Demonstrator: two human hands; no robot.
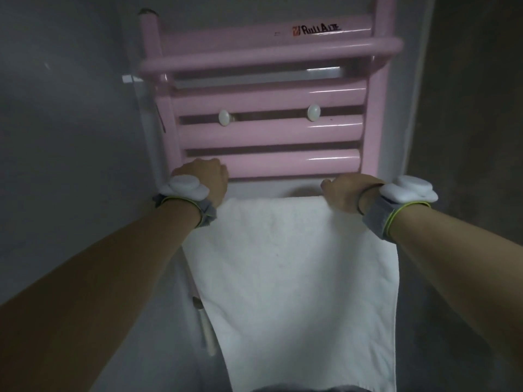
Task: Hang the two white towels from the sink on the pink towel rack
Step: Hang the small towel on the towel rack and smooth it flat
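Above, "RuiiAite" label (317, 30) on pink rack (268, 162)

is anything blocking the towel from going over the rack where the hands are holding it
Nothing visible does. The left hand and right hand hold the white towel by its top corners just below the lowest bar of the pink towel rack. The two white knobs sit higher up, clear of it.

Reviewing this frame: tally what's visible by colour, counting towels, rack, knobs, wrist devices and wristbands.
White: 5. One white terry towel, two round white knobs, two white plastic wrist devices.
Pink: 1. The pink tubular metal towel rack.
Grey: 2. Grey fabric wristbands with yellow-green trim.
Total: 8.
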